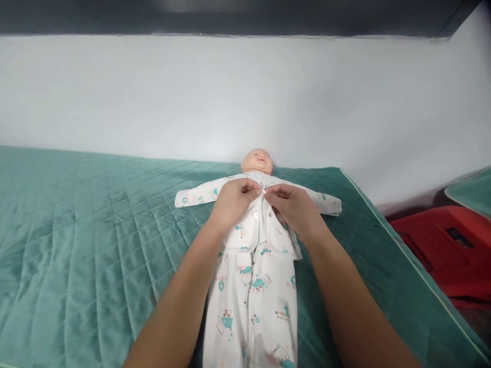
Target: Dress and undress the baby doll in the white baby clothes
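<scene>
A baby doll (258, 160) lies on its back, dressed in a white printed jacket (240, 236) and matching trousers (270, 301). Both sleeves stretch out to the sides. At the upper chest, my left hand (238, 197) pinches one front edge of the jacket. Close beside it, my right hand (288, 203) pinches the opposite edge, the fingertips of both nearly meeting. Lower down the front, a button (256, 215) shows and the two jacket flaps hang apart. Whatever is between my fingertips is too small to make out fully.
The doll rests on a green quilted cover (95, 245) with a pale piped edge on the right. Behind it rises a white wall (192, 97) with a dark band along the top. A red plastic stool or chair (441, 245) stands beyond the right edge.
</scene>
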`<state>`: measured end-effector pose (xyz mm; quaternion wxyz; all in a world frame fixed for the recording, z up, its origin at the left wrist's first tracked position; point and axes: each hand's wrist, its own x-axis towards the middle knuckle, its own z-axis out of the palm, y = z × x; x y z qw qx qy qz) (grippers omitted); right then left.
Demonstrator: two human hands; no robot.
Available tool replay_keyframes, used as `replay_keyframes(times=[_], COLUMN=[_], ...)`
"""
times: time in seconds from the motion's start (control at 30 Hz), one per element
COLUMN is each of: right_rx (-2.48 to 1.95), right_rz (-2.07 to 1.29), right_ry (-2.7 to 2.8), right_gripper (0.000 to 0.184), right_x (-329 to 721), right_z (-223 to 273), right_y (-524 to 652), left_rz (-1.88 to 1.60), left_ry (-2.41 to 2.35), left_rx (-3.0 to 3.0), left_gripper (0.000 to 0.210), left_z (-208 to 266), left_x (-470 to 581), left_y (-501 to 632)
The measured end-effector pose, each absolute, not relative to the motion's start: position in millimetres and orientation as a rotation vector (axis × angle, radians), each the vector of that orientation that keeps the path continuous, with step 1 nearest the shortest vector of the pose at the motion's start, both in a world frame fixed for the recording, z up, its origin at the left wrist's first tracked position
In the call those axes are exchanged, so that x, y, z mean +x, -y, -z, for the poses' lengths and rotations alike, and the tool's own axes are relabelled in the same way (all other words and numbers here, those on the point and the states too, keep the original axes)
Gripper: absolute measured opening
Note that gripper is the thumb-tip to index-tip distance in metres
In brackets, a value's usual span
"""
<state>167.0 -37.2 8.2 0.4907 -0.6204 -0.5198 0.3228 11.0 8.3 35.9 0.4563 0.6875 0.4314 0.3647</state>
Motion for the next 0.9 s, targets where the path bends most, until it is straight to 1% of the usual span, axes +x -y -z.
replay_keyframes(times=[0.2,0.47,0.57,0.67,0.73,0.9], right_rx=[-1.436,-1.4,-1.392,-1.417,-1.451,-1.543], right_rz=[-0.945,-0.998,-0.998,-0.963,-0.917,-0.72], right_ry=[1.094,1.033,1.077,1.141,1.194,1.342], right_gripper=[0.035,0.037,0.033,0.026,0.025,0.033], right_x=[161.6,160.3,159.5,158.1,156.9,149.3], right_z=[-5.8,-5.7,-5.8,-3.9,-2.2,-3.8], right_y=[41.0,40.6,40.1,39.3,38.9,40.2], left_rz=[-0.901,-0.921,-0.91,-0.903,-0.904,-0.906], left_ry=[-1.079,-1.105,-1.124,-1.175,-1.189,-1.179], left_rx=[1.708,1.595,1.572,1.574,1.56,1.494], left_gripper=[0.008,0.008,0.008,0.007,0.007,0.012], left_z=[-34.3,-33.3,-35.6,-37.3,-37.4,-36.6], left_x=[10.5,10.7,12.7,15.6,17.0,17.0], left_y=[-8.8,-6.1,-4.3,-3.6,-4.0,-4.8])
